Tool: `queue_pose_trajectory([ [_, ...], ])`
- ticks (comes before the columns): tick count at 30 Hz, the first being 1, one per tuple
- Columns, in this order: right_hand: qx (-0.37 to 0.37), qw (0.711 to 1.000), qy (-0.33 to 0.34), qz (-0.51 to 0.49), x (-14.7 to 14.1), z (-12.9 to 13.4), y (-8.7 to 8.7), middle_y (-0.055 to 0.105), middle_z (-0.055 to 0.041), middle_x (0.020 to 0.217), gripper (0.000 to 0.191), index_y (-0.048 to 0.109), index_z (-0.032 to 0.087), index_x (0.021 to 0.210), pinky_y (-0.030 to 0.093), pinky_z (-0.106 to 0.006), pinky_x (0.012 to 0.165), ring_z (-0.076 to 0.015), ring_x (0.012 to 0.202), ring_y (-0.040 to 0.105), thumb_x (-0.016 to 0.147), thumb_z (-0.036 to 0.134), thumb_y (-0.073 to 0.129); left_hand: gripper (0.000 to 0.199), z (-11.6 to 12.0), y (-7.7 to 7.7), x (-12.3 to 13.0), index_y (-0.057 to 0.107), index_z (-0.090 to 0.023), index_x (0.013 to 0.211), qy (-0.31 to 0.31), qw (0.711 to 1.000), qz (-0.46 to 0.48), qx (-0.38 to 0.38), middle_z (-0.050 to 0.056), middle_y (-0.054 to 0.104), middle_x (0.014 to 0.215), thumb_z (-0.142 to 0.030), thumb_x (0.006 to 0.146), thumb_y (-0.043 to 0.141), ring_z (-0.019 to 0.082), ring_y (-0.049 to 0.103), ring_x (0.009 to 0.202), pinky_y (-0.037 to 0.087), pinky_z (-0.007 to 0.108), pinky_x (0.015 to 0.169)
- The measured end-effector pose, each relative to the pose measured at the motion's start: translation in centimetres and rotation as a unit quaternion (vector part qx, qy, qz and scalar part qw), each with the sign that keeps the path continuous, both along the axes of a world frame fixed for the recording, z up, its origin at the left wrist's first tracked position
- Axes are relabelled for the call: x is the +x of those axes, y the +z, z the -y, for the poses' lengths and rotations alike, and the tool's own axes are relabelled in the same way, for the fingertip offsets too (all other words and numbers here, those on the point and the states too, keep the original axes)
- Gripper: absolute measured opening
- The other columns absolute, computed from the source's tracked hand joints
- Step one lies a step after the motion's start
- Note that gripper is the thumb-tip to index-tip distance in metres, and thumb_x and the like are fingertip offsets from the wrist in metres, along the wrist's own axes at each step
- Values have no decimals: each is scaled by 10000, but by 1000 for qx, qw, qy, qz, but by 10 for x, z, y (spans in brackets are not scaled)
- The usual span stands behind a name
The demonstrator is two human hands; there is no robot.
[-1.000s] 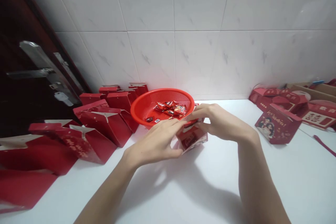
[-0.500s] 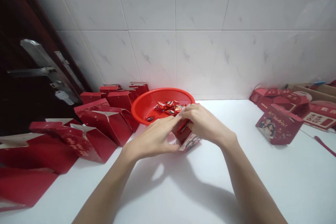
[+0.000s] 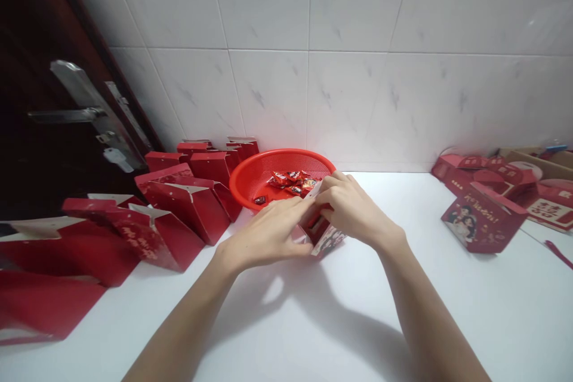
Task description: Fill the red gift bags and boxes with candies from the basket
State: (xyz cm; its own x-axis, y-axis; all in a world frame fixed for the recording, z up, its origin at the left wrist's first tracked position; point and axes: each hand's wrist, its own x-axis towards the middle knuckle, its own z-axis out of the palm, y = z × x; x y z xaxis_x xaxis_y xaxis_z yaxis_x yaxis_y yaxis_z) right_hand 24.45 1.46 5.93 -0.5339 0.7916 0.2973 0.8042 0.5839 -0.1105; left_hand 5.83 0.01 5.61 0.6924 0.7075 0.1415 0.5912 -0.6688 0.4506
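A small red gift box [image 3: 329, 241] with a printed picture on its side is tilted above the white table, its open top facing me. My left hand [image 3: 266, 231] is closed around its left side, the thumb along the lower edge. On the far right part of the box, my right hand [image 3: 356, 208] has its fingers bent over the rim, partly inside; whether a candy is in them is hidden. Just behind, a red plastic basket [image 3: 237, 191] holds several wrapped candies [image 3: 293, 180].
Several open red boxes [image 3: 197, 212] stand in rows on the left. To the right are a closed printed box [image 3: 486, 224], red boxes with handles [image 3: 548, 206] and a cardboard carton [image 3: 532, 161]. A tiled wall [image 3: 349, 107] backs the table; a dark door [image 3: 27, 149] stands left.
The view has shifted slightly, so everything appears a little further right. Both hands keep their places on the box, with the right fingers moved slightly at its rim.
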Motion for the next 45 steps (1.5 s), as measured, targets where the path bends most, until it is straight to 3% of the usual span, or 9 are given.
queue_pose_trajectory([
  [8, -26, 999, 31, -23, 10, 2, 3, 694, -63, 769, 301, 727, 176, 694, 397, -319, 744, -189, 789, 547, 738, -45, 527, 632, 6, 0, 4, 434, -258, 1412, 17, 999, -42, 25, 5, 619, 887, -241, 793, 562, 199, 564, 766, 396, 280, 619],
  [15, -103, 983, 62, -141, 39, 23, 25, 757, -19, 850, 206, 773, 238, 855, 489, -286, 694, -173, 754, 660, 829, 115, 610, 474, 21, -2, 13, 552, -243, 1305, -10, 994, -51, 97, 61, 673, 1111, -165, 837, 543, 245, 609, 991, 467, 380, 885],
  [18, -94, 979, 47, -176, 49, 26, 30, 759, -16, 840, 150, 765, 240, 871, 515, -297, 698, -179, 754, 676, 849, 179, 630, 562, 23, -5, 15, 481, -244, 1403, -26, 992, -48, 115, 51, 683, 1109, -143, 853, 536, 238, 616, 1041, 443, 407, 978],
  [22, -81, 978, 28, -191, 60, 20, 28, 727, -24, 771, 81, 708, 220, 795, 520, -310, 673, -182, 718, 658, 850, 254, 660, 714, 20, -4, 14, 307, -298, 1545, -41, 992, -43, 109, 40, 696, 1138, -151, 887, 541, 230, 624, 1048, 453, 399, 968],
  [25, -64, 976, 5, -207, 66, 12, 22, 705, -40, 800, 135, 648, 204, 808, 521, -318, 672, -190, 748, 650, 843, 329, 684, 647, 12, -2, 11, 296, -348, 1553, -48, 992, -40, 114, 23, 714, 1123, -170, 958, 479, 217, 640, 971, 468, 371, 898],
  [30, -116, 972, -19, -203, 70, -1, 14, 709, -90, 1059, 353, 655, 189, 1043, 535, -337, 699, -202, 836, 666, 844, 478, 692, 385, -7, -8, 3, 602, -307, 1325, -37, 992, -34, 120, 13, 710, 897, -192, 994, 443, 181, 626, 778, 452, 293, 724],
  [36, -229, 959, 59, -154, 67, -13, 8, 693, -104, 1201, 434, 663, 184, 1162, 542, -334, 739, -187, 855, 675, 837, 466, 713, 292, -19, -10, -1, 709, -227, 1042, -16, 996, -7, 92, 11, 662, 768, -288, 1012, 425, 168, 586, 697, 437, 296, 693],
  [41, -230, 958, 25, -168, 66, -26, -5, 620, -137, 1328, 571, 529, 170, 1349, 545, -323, 738, -179, 888, 668, 828, 307, 719, 287, -19, -11, -1, 673, -254, 1174, -22, 997, 2, 72, -16, 645, 755, -405, 963, 552, 163, 569, 678, 453, 305, 710],
  [45, -246, 953, 36, -175, 66, -35, -14, 601, -134, 1366, 581, 519, 202, 1367, 547, -324, 761, -182, 910, 664, 819, 242, 709, 334, -23, -19, -2, 644, -254, 1260, -11, 996, 3, 87, 29, 719, 909, -299, 947, 536, 193, 640, 793, 491, 322, 749],
])
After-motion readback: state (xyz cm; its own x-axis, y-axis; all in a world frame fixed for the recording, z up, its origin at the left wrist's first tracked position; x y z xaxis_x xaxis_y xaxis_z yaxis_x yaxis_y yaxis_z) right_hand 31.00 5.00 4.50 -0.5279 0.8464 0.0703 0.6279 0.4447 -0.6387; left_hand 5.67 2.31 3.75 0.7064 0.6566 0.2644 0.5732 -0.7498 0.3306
